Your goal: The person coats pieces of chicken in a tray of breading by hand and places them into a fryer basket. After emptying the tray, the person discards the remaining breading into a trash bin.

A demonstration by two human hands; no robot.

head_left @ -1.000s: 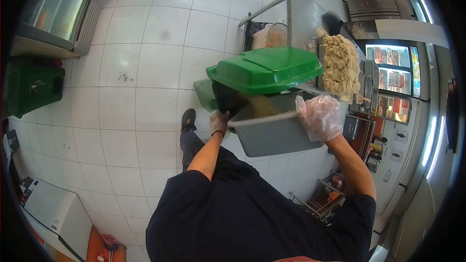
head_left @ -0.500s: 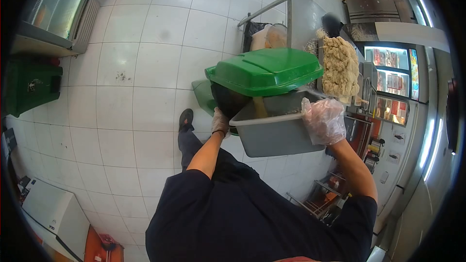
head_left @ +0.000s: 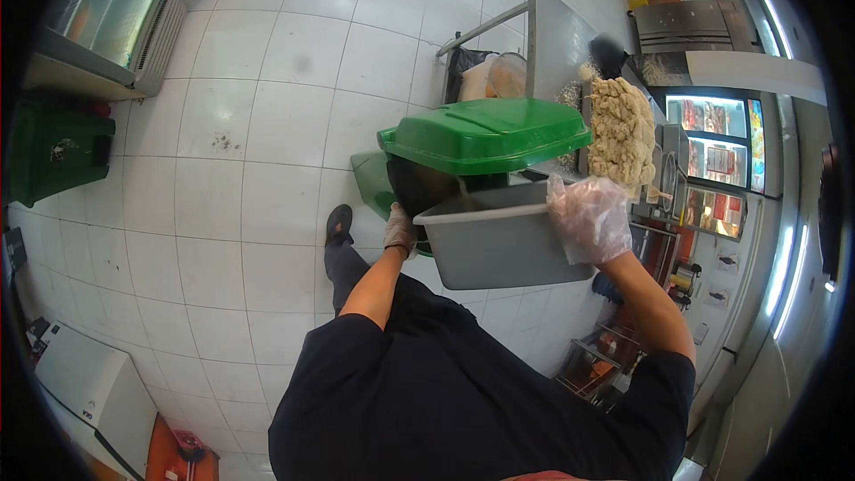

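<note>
A deep grey plastic tub (head_left: pixel 508 254) is held in front of me at the mouth of a green bin (head_left: pixel 372 180). My right hand (head_left: pixel 590 218), in a clear plastic glove, is closed over the tub's right end. At the other end, my gloved left hand (head_left: pixel 400 230) is closed by the tub's left corner, against the bin's side; its fingertips are partly hidden. The bin's green lid (head_left: pixel 490 134) stands partly raised and overhangs the tub's far rim. Most of the tub's inside is hidden from view.
A large mass of pale dough (head_left: pixel 621 138) lies beyond the tub on a steel table (head_left: pixel 557 49), with white crumbs scattered beside it. Another green bin (head_left: pixel 61 151) stands at the far left. Lit display fridges (head_left: pixel 710 138) are at the right. White tiles (head_left: pixel 214 214) cover the floor.
The tub and both hands have shifted slightly left in view. The tub's near wall shows more and its inside less. Both hands keep their places.
</note>
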